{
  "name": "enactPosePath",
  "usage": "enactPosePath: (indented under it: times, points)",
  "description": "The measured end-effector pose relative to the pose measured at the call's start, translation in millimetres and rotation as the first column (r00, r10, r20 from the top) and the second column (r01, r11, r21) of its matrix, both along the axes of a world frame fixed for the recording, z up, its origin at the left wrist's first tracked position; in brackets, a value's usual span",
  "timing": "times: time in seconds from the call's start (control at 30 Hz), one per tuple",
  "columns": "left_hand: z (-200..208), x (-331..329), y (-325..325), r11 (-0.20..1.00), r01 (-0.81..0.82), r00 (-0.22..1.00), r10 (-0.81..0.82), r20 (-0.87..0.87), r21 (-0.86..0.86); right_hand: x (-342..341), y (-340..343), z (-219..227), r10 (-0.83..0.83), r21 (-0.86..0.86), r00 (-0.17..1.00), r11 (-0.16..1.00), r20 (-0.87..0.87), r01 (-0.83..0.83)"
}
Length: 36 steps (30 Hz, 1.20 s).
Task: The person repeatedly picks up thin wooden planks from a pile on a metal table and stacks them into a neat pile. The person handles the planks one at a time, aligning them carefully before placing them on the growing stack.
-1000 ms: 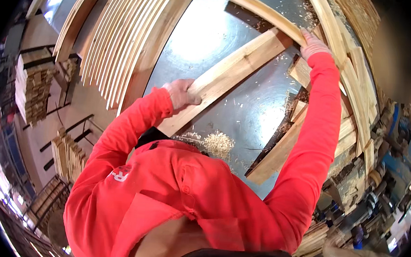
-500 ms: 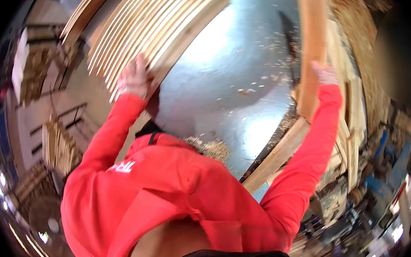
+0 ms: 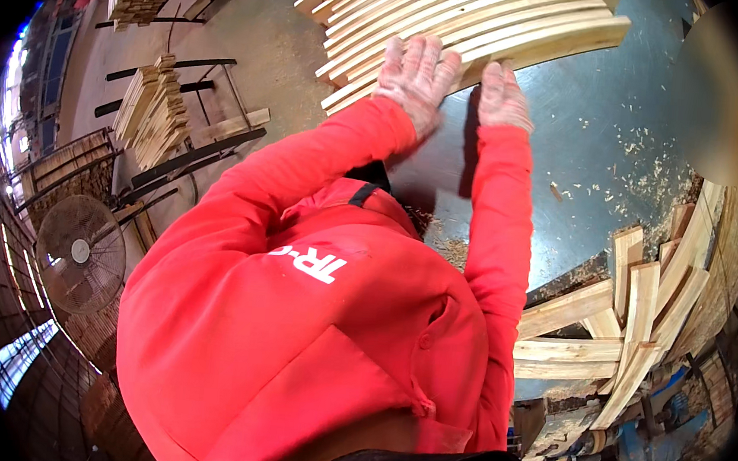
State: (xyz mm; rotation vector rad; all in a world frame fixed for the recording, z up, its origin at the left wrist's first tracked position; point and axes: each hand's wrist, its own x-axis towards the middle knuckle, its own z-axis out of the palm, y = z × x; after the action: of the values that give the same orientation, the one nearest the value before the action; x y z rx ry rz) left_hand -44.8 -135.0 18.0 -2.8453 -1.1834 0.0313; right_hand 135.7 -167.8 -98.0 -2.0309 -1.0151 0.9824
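A row of narrow wooden boards (image 3: pixel 454 25), set side by side, lies on the shiny metal table (image 3: pixel 606 84). My left hand (image 3: pixel 416 76), in a pale, dusty glove, rests across the near-left ends of the boards with fingers spread. Close to its right, my right hand (image 3: pixel 505 101) has its fingers stretched out against the side of the nearest board (image 3: pixel 557 44). Neither hand is wrapped round a board. The undersides of both palms are hidden.
Loose boards (image 3: pixel 633 290) lie crossed in a pile at the table's right side. Wood shavings (image 3: pixel 648 153) are scattered on the metal. Off to the left stand a stack of wood pieces (image 3: pixel 154 114) on a dark metal rack and a round fan (image 3: pixel 81 251).
The view has swung left. My right hand has left the reddish board at the right and come beside my left hand at the row. My left hand stays on the row's ends.
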Motion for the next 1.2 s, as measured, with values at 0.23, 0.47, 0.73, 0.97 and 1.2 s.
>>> enactPosePath:
  times: [0.23,0.47,0.73,0.97,1.2]
  points:
    - [-28,-12,14,0.991,0.129,0.983,-0.133,0.127,0.038,75,-252,102,-0.164,-0.339,0.405,0.323,0.899,0.883]
    - [1,63,-91,0.286,0.441,0.871,0.092,0.483,-0.851,71,-384,68,-0.466,-0.411,0.642,0.508,0.608,0.757]
    - [-26,146,-187,-0.384,0.322,0.908,0.384,0.168,-0.865,136,-316,104,-0.438,0.318,0.444,0.333,-0.782,0.888]
    - [-56,148,-114,-0.192,0.296,0.82,0.554,0.146,-0.936,145,-471,56,-0.526,-0.541,0.466,0.013,0.711,0.841]
    - [-36,96,-69,-0.021,0.212,0.748,0.647,0.149,-0.977,59,-445,99,-0.745,-0.213,0.285,0.195,0.603,0.957]
